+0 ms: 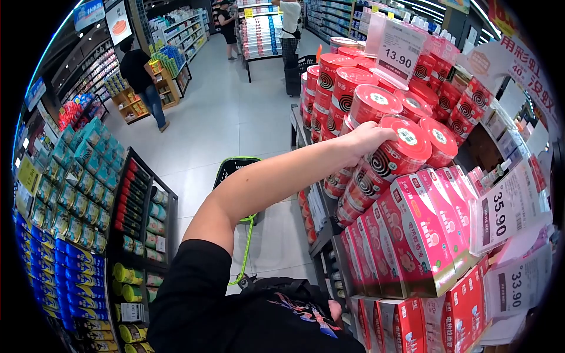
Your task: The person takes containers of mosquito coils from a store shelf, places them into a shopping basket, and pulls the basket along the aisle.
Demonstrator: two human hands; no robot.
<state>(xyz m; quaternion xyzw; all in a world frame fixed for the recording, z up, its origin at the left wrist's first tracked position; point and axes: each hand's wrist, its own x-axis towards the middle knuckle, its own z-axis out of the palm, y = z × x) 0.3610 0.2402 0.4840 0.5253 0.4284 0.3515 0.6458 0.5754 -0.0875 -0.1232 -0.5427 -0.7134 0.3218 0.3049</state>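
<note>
My left hand (372,141) reaches across to a display of red cylindrical tins with black mosquito-coil spirals. Its fingers are closed on the side of one mosquito-coil tin (407,136), on top of a stack at the front. The far fingers are partly hidden. Another red tin (439,138) stands beside it, and one more (375,99) is just behind. Near my waist, only a small patch of what looks like my right hand (335,310) shows; its fingers are hidden.
Pink boxes (406,232) fill the shelf below the tins. Price signs (400,54) stick up among the goods. A black basket with a green rim (226,167) and a green strap (244,253) is behind my arm. A stocked shelf (126,217) is at left. People (141,76) stand in the aisle.
</note>
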